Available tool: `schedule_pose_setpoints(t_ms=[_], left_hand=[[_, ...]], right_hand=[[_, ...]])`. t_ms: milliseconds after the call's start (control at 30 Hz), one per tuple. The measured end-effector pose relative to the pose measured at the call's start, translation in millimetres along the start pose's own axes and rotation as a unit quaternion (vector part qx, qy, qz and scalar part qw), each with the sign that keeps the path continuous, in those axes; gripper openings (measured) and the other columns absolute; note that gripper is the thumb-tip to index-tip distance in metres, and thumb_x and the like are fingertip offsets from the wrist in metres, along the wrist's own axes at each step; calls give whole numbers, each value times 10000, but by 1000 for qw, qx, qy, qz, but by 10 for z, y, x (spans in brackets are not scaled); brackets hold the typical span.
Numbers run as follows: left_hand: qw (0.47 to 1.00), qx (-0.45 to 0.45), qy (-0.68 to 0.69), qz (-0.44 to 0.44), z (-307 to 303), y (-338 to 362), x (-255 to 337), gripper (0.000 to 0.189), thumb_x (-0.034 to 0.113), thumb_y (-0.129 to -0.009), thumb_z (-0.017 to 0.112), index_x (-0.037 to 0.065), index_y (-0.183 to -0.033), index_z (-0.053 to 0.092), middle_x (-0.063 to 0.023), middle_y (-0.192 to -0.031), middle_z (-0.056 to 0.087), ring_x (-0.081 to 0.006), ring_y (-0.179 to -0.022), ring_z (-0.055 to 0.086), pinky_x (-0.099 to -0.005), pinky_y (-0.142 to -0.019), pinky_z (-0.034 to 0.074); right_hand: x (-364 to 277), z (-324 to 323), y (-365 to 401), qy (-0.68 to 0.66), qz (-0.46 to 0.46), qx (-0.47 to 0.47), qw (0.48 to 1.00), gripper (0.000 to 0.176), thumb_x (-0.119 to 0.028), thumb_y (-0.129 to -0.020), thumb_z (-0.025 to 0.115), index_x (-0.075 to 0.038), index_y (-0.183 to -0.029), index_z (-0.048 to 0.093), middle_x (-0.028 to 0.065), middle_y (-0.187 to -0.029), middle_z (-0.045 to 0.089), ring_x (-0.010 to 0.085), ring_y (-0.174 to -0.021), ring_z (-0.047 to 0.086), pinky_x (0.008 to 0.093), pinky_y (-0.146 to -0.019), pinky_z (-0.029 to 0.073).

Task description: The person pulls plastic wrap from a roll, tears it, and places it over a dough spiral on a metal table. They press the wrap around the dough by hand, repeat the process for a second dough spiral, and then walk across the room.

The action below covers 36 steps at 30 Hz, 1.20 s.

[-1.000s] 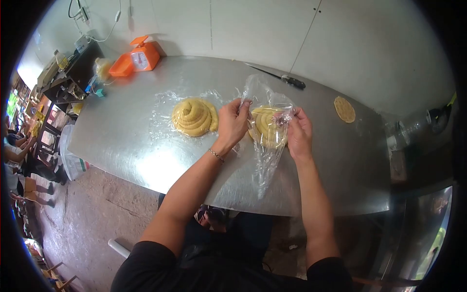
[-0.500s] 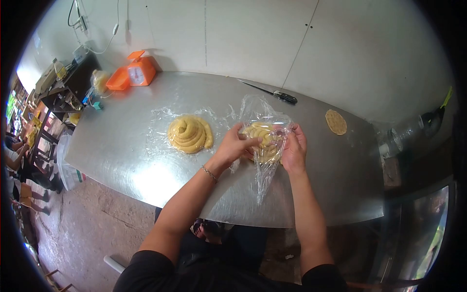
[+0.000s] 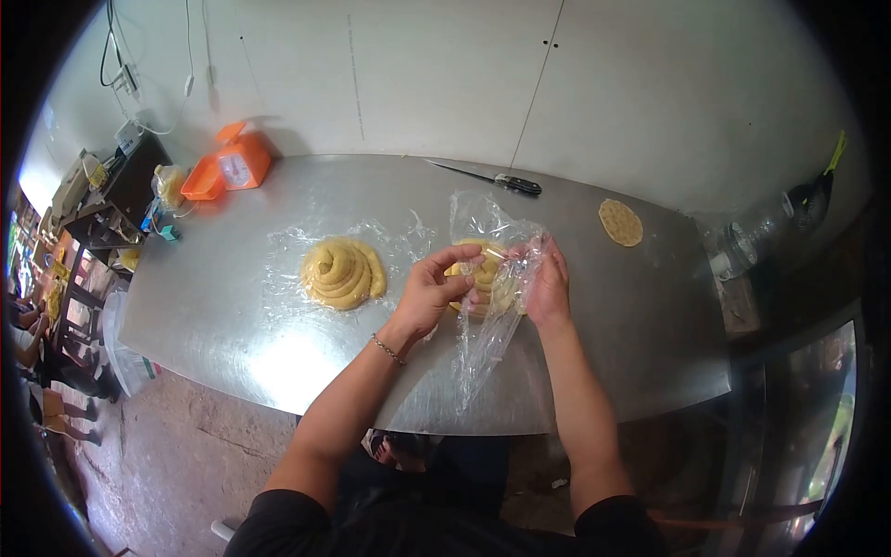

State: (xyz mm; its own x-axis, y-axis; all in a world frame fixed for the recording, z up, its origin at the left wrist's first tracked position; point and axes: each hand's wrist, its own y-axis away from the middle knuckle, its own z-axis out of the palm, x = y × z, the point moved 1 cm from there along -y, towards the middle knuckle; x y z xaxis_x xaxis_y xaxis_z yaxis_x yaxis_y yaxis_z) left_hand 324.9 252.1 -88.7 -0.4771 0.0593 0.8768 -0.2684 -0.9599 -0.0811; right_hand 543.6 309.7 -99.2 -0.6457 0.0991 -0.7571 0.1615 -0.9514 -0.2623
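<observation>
Left hand (image 3: 429,299) and right hand (image 3: 550,290) both pinch plastic wrap (image 3: 487,339) over dough coil (image 3: 475,271); best pull taut, evenly, no squashing.

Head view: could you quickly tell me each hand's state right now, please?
Left hand: shut on the plastic wrap around the dough coil.
Right hand: shut on the plastic wrap.

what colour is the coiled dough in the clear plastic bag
Pale yellow coiled dough, best seen in head view.

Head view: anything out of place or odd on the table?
Nothing spilled or damaged. One flat dough disc lies bare on the table, far right, alone. The plastic wrap trails loose toward the front edge.
</observation>
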Motion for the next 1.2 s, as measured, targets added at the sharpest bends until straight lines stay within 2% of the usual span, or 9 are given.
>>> schedule_pose_setpoints(t_ms=[167,333,567,667,767,867,900,1000,1200], left_hand=[[999,-6,48,14,36,16,68,769,-149,-942,654,-49,-1649,369,-146,-1627,506,-151,-984,741,-286,-827,625],[994,-5,92,54,54,14,116,848,-151,-912,690,-41,-1669,324,-156,-1667,469,-149,-1034,736,-262,-789,621],[983,-7,165,81,15,53,204,808,-113,-918,702,-9,-1651,380,-149,-1663,471,-69,-850,627,-210,-639,530],[979,5,182,94,11,75,240,762,-82,-928,685,-3,-1637,416,-142,-1661,474,-48,-778,570,-200,-608,499],[979,54,164,104,-53,131,466,752,-52,-919,655,-4,-1636,433,-143,-1659,479,-26,-706,534,-153,-582,476],[972,41,196,124,-243,116,533,776,-56,-909,646,-11,-1647,411,-148,-1666,477,-19,-679,522,-134,-554,477],[971,52,176,151,-292,92,553,767,-52,-914,629,-32,-1645,398,-151,-1678,469,-20,-667,518,-142,-523,481],[955,49,238,167,-416,100,637,772,-45,-921,619,-48,-1652,370,-157,-1704,436,-30,-649,508,-156,-495,473],[903,-46,416,99,-310,34,404,822,-77,-943,540,-34,-1705,237,-129,-1789,300,-78,-692,475,-180,-568,509]], right_hand=[[31,2,-12,21,18,-6,1000,126,-224,-1141,546,-106,-1140,589,52,-877,629,228,-881,703,432,-896,608],[88,25,7,4,33,-2,999,123,-234,-1146,544,-112,-1127,553,43,-890,629,220,-851,693,450,-882,615],[54,73,25,-31,75,4,997,44,-123,-1116,581,-111,-1148,554,-22,-954,590,119,-814,645,392,-873,644],[-43,261,39,-30,93,56,994,69,-152,-1116,620,-114,-1141,568,-37,-898,557,76,-768,600,344,-838,632],[-107,-74,-41,-21,114,-10,993,87,-191,-1121,637,-116,-1114,593,-47,-806,509,76,-724,550,341,-813,615],[-303,-147,-81,41,107,-27,993,82,-215,-1122,642,-136,-1109,624,-72,-737,426,83,-697,484,336,-778,561],[-390,-163,-93,52,102,-22,993,104,-238,-1129,629,-136,-1107,628,-71,-697,403,92,-693,485,372,-809,568],[-443,-306,-134,36,30,-18,999,173,-280,-1133,622,-108,-1116,633,-55,-734,451,131,-731,540,402,-860,578],[-174,170,22,6,82,-47,996,315,-338,-1124,624,-67,-1282,585,90,-1106,668,256,-1077,670,467,-1026,566]])
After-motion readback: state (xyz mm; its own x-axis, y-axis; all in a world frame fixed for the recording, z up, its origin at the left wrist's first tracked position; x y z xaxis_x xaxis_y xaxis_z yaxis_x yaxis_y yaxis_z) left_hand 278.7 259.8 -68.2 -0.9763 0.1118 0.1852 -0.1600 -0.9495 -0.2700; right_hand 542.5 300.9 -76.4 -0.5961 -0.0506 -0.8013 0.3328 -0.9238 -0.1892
